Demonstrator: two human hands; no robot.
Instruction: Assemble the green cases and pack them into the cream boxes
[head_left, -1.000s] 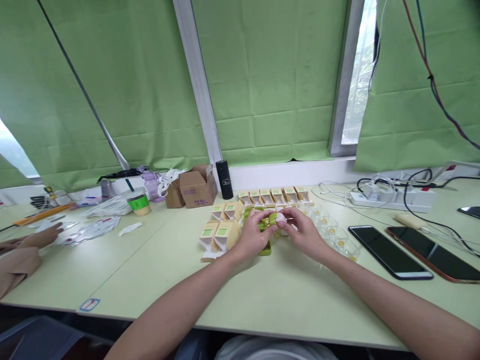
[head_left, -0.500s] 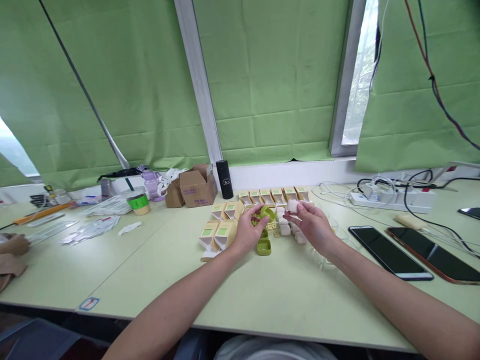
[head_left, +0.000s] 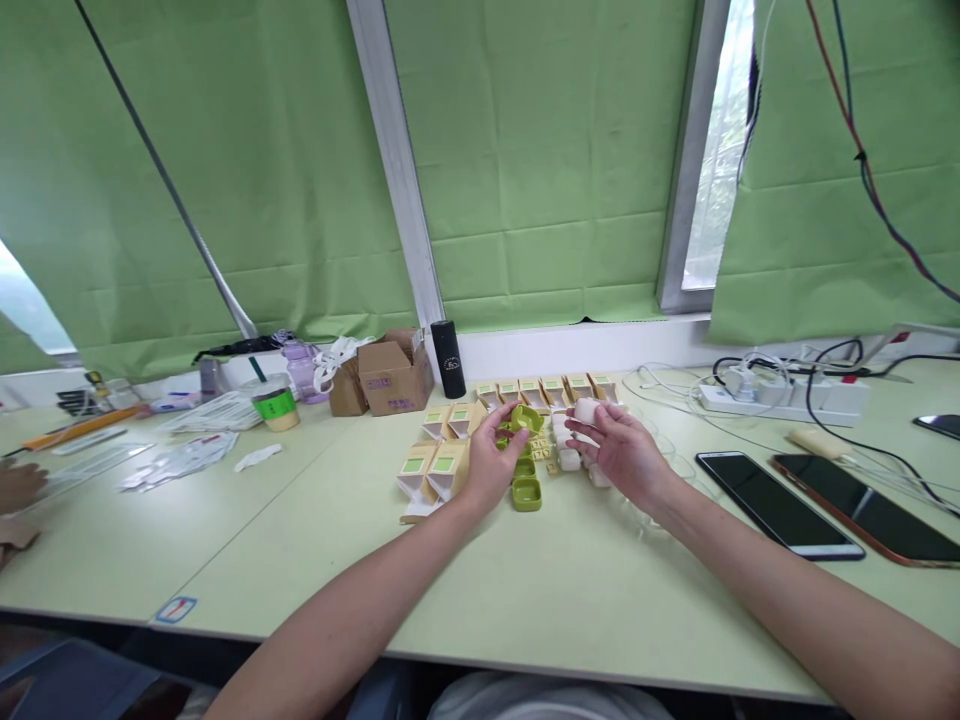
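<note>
My left hand (head_left: pixel 489 462) is closed on a small green plastic case (head_left: pixel 526 419), held a little above the pale green table (head_left: pixel 300 540). My right hand (head_left: pixel 619 448) pinches a small white block (head_left: pixel 586 411) just to the right of that case. Below my hands, more green cases (head_left: pixel 526 492) and several white blocks (head_left: pixel 568 458) lie on the table. Small yellow cartons with green labels (head_left: pixel 441 470) stand in rows to the left and behind.
Two phones (head_left: pixel 776 502) lie to the right, with a power strip and cables (head_left: pixel 780 395) behind them. At the back stand a black bottle (head_left: pixel 448 359), cardboard boxes (head_left: pixel 394 377) and a green-banded cup (head_left: pixel 277 403). Another person's hand (head_left: pixel 16 487) is at the far left.
My hands came apart from a joined grip and lifted, the left now with the green case and the right with the white block. The other person's hand drew back to the left.
</note>
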